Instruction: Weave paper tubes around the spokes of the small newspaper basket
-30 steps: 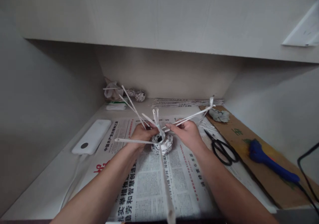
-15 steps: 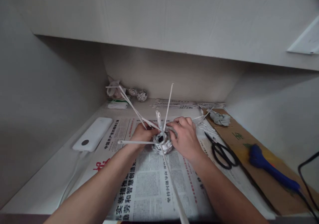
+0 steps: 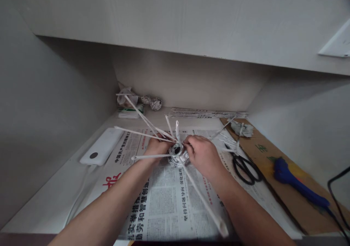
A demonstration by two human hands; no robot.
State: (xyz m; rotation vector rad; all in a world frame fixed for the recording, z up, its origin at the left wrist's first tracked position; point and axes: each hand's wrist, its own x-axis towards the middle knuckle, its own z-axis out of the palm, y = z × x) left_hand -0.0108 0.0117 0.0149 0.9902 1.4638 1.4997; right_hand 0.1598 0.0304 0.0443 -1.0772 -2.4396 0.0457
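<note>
A small round woven paper piece [image 3: 175,161] stands over the newspaper, with a dark opening at its top. Several rolled paper tubes [image 3: 203,198] stick out from it in different directions. At its left side my left hand [image 3: 157,147] is closed, gripping the weave where some tubes leave it; its fingertips are partly hidden behind them. On the opposite side, my right hand [image 3: 203,153] is closed in a pinch near the rim, on a paper tube that is mostly hidden by the fingers.
Newspaper [image 3: 161,206] covers the surface. To the right are black scissors [image 3: 244,169], a blue glue gun [image 3: 298,187] on cardboard [image 3: 276,173] and crumpled paper [image 3: 242,128]. Paper sticks [image 3: 205,112] and a woven gourd-like piece [image 3: 153,103] lie behind. A white power bank [image 3: 101,147] lies left.
One upright tube now leans out to the left, and the near tube has swung rightward. My right hand's fingers have drawn together at the rim. My left hand has hardly moved.
</note>
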